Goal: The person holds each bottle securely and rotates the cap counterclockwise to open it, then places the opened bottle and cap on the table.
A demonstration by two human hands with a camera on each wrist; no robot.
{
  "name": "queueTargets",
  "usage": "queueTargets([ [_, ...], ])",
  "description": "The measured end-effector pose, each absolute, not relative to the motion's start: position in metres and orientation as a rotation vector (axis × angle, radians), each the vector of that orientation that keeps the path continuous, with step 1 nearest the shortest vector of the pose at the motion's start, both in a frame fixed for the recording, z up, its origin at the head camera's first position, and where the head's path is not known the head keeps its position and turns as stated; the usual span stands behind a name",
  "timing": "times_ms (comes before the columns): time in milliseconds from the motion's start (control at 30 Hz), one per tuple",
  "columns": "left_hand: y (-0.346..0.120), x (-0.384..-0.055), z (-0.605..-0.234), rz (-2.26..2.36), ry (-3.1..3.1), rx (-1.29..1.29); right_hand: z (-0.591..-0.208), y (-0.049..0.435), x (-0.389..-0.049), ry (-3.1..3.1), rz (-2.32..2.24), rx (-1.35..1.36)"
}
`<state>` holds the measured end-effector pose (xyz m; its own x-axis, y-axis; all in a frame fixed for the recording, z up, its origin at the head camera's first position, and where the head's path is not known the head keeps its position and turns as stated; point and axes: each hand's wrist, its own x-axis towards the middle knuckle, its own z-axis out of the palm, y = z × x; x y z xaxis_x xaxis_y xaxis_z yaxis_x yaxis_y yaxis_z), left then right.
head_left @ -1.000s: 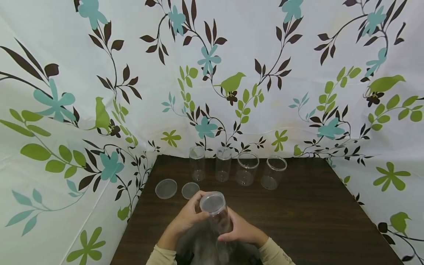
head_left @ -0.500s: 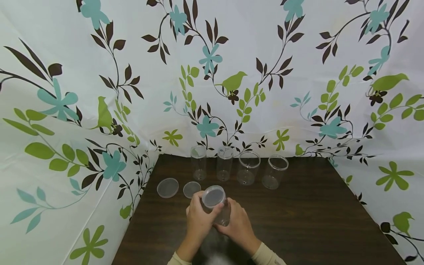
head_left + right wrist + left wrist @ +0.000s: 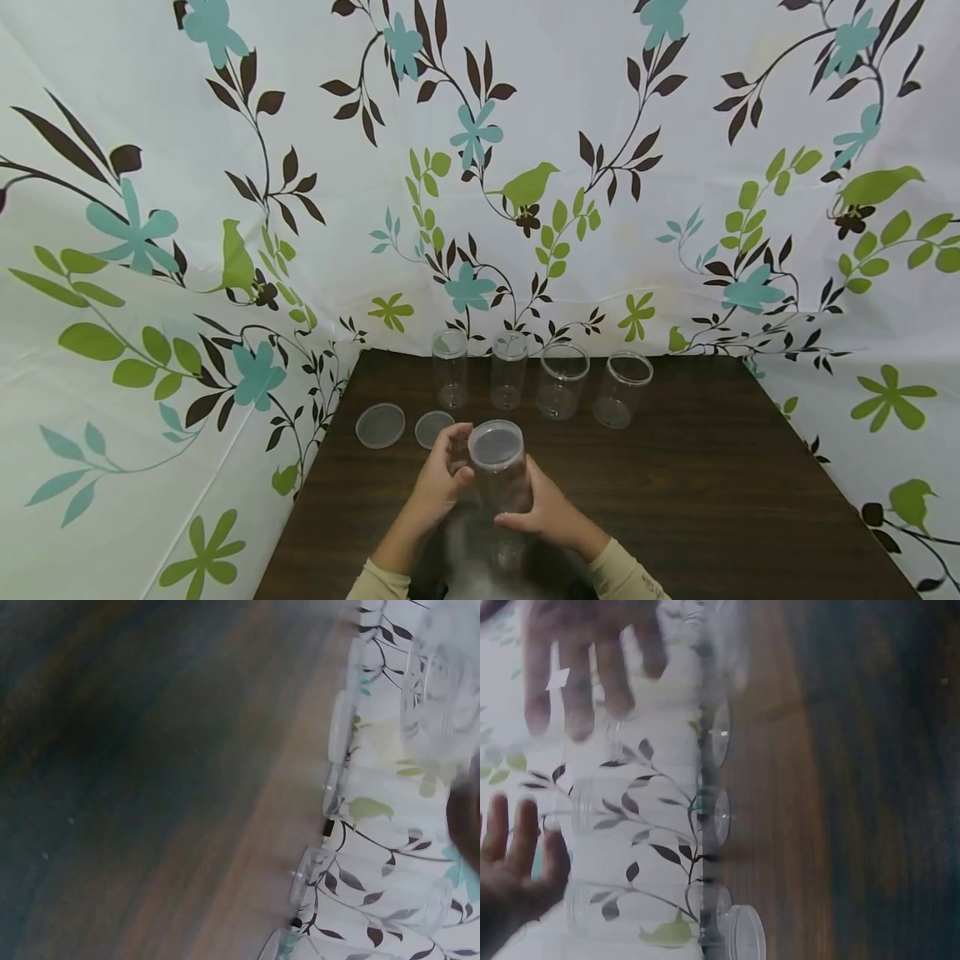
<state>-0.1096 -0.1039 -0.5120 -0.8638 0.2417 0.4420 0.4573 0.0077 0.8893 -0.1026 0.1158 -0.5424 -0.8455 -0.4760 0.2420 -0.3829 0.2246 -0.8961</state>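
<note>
A tall clear plastic jar (image 3: 504, 485) with a frosted round lid (image 3: 497, 444) on its top stands nearly upright in front of the person. My right hand (image 3: 551, 512) grips its side, the thumb across the front. In the left wrist view the fingers of my right hand (image 3: 589, 671) show at the top, spread along the clear wall. My left hand (image 3: 438, 475) is just left of the lid, its fingers loosely bent and holding nothing. The right wrist view has part of the jar (image 3: 442, 690) at the upper right.
Several clear jars line the table's back: two narrow ones (image 3: 450, 371) (image 3: 507, 373) and two wider ones (image 3: 558, 392) (image 3: 618, 400). A larger flat lid (image 3: 380, 426) and a smaller lid (image 3: 432, 428) lie at the left of the dark table (image 3: 712, 483). Patterned cloth (image 3: 675, 167) surrounds it.
Both hands were around the jar half a second ago, the left one at its lid. Now the left hand has come off to the left, while the right still grips the jar.
</note>
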Motion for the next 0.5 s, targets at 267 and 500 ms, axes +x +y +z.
queueTargets([
  [267, -0.117, -0.121, -0.505, -2.489, -1.927, -1.241, -0.534, 0.127, -0.104, 1.839, -1.623, -1.044],
  [500, -0.114, -0.114, -0.5, -2.535, -2.021, -1.1, -0.536, 0.125, -0.104, 1.936, -1.621, -0.986],
])
